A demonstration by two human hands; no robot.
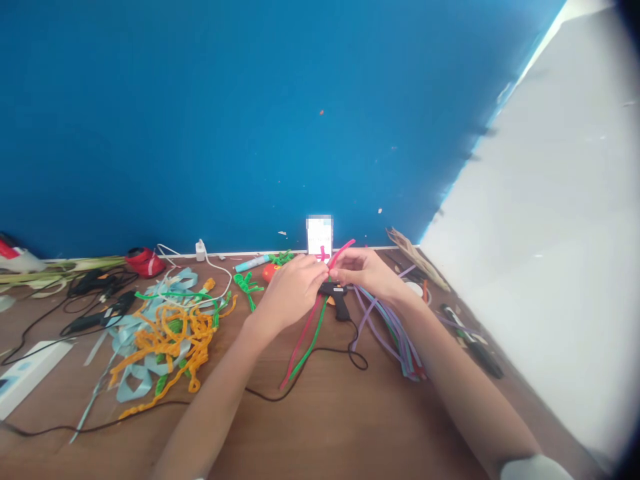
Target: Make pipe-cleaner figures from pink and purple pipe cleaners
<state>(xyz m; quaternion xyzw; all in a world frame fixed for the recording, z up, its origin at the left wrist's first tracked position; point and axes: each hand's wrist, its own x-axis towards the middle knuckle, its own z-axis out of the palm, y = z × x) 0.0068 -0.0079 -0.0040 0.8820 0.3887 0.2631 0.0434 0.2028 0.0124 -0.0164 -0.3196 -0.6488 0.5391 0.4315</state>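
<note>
A pink pipe cleaner [344, 251] is pinched between my two hands, its free end sticking up to the right. My left hand [296, 283] has its fingers closed around the lower part, which they mostly hide. My right hand [369, 270] grips it between thumb and forefinger, close to the left fingertips. Just below the hands lies a black hot glue gun [342, 308] on the wooden table [340, 427]. A green pipe cleaner [311, 348] and a red-pink one [301, 341] trail side by side toward me. Purple pipe cleaners [395, 333] lie under my right forearm.
A lit phone [320, 233] leans against the blue wall [225, 133]. To the left is a heap of orange pipe cleaners [175, 333] and light-blue ribbon [135, 387], plus a white power strip [33, 377]. A black cord [273, 399] crosses the table. A utility knife [473, 343] lies right.
</note>
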